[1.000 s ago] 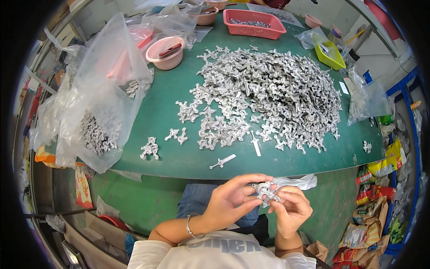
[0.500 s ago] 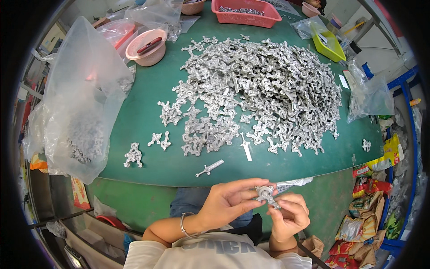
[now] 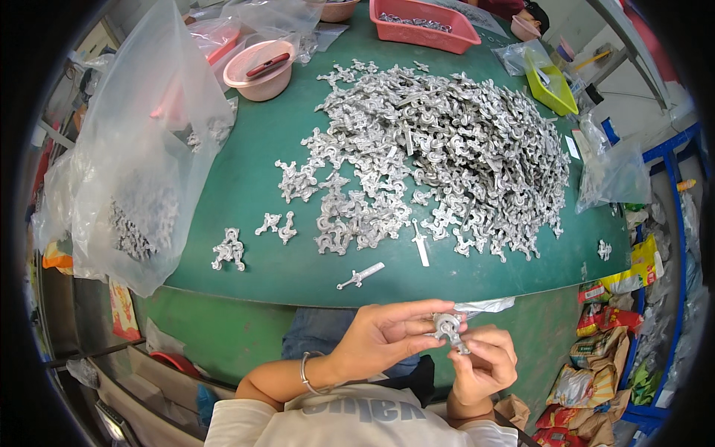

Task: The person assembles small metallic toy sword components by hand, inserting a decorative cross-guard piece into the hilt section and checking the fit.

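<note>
Between both hands, just off the table's near edge, is a small silver-grey cast metal part (image 3: 448,325) with curved arms. My left hand (image 3: 387,331) pinches it from the left with thumb and fingers. From the lower right, my right hand (image 3: 485,363) grips its lower end with thumb and forefinger. On the green table (image 3: 283,279) ahead lies a large heap of similar metal parts (image 3: 462,149). Nearer me are a small sword-shaped metal piece (image 3: 360,276) and a second sword-shaped piece (image 3: 420,244). A few loose parts (image 3: 229,249) lie to the left.
A big clear plastic bag (image 3: 160,141) holding metal parts stands at the left. Behind it is a pink bowl (image 3: 261,86) with a red-handled tool (image 3: 268,65). Farther back are a pink tray (image 3: 424,33) and a yellow-green basket (image 3: 551,89). Blue shelving (image 3: 678,246) borders the right.
My view has shifted slightly, so the table's contents appear a little farther right. Both hands keep hold of the metal part, which has turned slightly.
</note>
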The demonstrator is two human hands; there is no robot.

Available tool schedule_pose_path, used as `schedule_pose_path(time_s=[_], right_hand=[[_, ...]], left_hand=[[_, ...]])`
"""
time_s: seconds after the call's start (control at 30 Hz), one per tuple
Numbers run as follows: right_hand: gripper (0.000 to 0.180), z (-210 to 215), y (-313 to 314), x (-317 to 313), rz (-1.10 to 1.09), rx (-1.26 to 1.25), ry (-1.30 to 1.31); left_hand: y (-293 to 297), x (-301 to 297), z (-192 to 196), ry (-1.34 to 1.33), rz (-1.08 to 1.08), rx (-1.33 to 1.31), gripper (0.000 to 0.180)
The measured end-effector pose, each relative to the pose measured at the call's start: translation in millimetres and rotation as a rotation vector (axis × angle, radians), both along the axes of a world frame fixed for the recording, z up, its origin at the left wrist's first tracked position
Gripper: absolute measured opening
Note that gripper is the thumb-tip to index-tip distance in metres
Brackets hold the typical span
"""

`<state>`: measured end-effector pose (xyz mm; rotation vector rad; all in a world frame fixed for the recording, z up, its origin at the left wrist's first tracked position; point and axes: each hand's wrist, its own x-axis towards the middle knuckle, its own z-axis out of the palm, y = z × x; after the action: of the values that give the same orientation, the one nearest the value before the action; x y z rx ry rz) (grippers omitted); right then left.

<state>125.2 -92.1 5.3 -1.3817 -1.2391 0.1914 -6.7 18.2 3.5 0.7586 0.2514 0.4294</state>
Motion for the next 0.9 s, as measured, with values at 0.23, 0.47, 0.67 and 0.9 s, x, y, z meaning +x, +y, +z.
schedule_pose_path(time_s=[0.23, 0.47, 0.67, 0.9], right_hand=[[0.034, -2, -4, -13, 0.061, 0.048, -0.144], [0.037, 2, -3, -20, 0.090, 0.042, -0.179], [0.039, 2, -6, -22, 0.082, 0.031, -0.176], [0.040, 3, -7, -23, 0.082, 0.025, -0.190]], left_hand=[[6, -12, -3, -0.042, -0.042, -0.014, 0.041], [4, -17, -6, -0.067, -0.049, -0.038, 0.040], [3, -17, -6, -0.087, -0.044, -0.069, 0.040], [4, -19, -3, -0.096, -0.047, -0.059, 0.041]])
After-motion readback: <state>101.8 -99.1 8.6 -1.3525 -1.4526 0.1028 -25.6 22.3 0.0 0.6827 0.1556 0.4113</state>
